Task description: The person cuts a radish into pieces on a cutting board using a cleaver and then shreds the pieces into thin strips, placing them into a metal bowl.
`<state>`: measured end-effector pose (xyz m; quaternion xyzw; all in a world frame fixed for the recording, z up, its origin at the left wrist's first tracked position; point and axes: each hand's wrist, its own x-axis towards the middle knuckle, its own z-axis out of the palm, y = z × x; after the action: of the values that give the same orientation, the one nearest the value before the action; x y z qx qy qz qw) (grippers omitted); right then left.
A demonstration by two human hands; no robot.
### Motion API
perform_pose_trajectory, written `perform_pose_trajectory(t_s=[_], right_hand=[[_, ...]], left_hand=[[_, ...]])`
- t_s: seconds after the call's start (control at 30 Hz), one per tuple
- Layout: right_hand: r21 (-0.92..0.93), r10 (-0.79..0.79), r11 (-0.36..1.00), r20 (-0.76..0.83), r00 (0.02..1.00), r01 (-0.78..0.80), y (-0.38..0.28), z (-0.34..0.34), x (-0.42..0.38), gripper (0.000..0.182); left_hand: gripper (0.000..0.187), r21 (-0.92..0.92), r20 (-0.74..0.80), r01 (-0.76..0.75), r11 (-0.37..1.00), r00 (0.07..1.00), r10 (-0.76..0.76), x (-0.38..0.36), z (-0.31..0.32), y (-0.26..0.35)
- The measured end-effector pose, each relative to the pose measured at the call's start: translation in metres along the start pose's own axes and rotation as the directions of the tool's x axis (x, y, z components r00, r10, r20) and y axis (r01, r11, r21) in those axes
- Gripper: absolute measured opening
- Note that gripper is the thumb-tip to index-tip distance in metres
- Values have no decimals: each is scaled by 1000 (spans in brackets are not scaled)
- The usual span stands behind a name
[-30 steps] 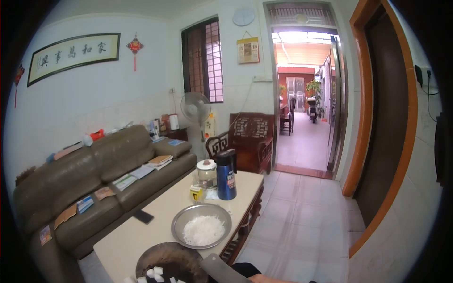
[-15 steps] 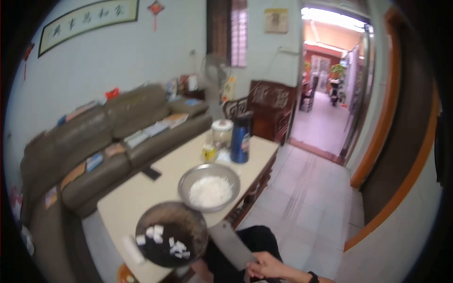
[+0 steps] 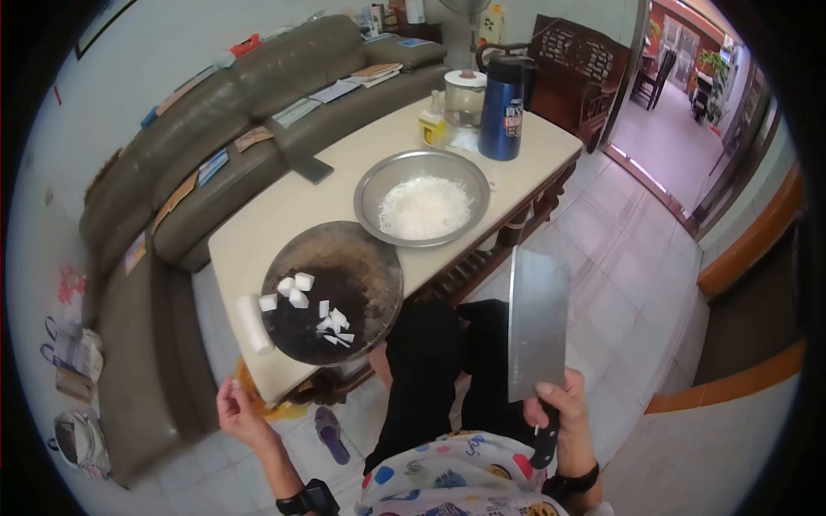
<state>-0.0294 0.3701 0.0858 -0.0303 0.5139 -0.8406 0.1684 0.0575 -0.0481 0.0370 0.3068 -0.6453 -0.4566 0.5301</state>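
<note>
My right hand (image 3: 564, 421) grips the black handle of a broad steel cleaver (image 3: 535, 322), blade pointing up and away over my lap. My left hand (image 3: 241, 414) hangs open below the table's near corner, holding nothing. Closest to it on the table edge lies a white peeled root piece (image 3: 253, 323). Beside that sits a round dark chopping board (image 3: 333, 291) with several white cut chunks (image 3: 297, 289) and thin slices. Further along the table stands a steel bowl (image 3: 422, 198) of white shreds.
The cream low table (image 3: 284, 206) also carries a blue thermos (image 3: 504, 103), a lidded jar (image 3: 465, 95) and a black phone (image 3: 308, 168). A brown sofa (image 3: 206, 129) with papers lines the left. A slipper (image 3: 329, 434) lies on the tiled floor; a doorway opens at the right.
The view has tilted down from the room to the table and my lap. The cleaver has risen into full view in my right hand, and my left hand has appeared below the table corner.
</note>
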Motion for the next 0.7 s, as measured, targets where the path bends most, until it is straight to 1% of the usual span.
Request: perform_pose_trajectory(t_s=[0.07, 0.1, 0.17, 0.23, 0.3, 0.37, 0.43, 0.47, 0.53, 0.6, 0.63, 0.7], right_hand=[[52, -127, 990, -46, 991, 129, -3, -6, -2, 24], [63, -123, 990, -58, 991, 126, -7, -7, -3, 24], [168, -128, 975, -121, 984, 147, -18, -7, -9, 19], [213, -140, 963, -124, 982, 164, -13, -20, -11, 20], [398, -187, 893, -102, 977, 212, -9, -28, -16, 21], [373, -207, 897, -121, 971, 238, -5, -31, -19, 21], [354, -191, 904, -171, 966, 242, -8, -28, -23, 20], [349, -188, 907, -166, 968, 236, -9, -25, -25, 20], [234, -217, 940, -154, 964, 249, -12, -19, -28, 19], [208, -220, 947, -136, 966, 245, -11, -18, -32, 18], [188, -223, 952, -119, 968, 243, -9, -17, -33, 18], [170, -225, 956, -92, 970, 238, -9, -12, -33, 18]], left_hand=[[19, -40, 50, 19, 999, 999, -17, -5, 3, 6], [19, -32, 64, 14, 999, 998, -11, -8, 6, 10], [19, -41, 91, 50, 998, 995, -46, -13, 12, 16], [19, -17, 113, 35, 999, 993, -32, -14, 14, 13], [19, -70, 149, 84, 994, 986, -72, -19, 14, 13], [20, -65, 157, 87, 994, 985, -76, -23, 16, 13], [19, -48, 167, 154, 987, 975, -144, -29, 17, 17], [19, -65, 174, 173, 983, 972, -160, -32, 17, 18], [19, -68, 182, 179, 982, 969, -164, -36, 14, 16], [18, -57, 199, 186, 981, 965, -172, -39, 13, 15], [20, -87, 154, 184, 979, 973, -169, -41, 18, 16], [19, -71, 200, 187, 980, 965, -170, -43, 18, 17]])
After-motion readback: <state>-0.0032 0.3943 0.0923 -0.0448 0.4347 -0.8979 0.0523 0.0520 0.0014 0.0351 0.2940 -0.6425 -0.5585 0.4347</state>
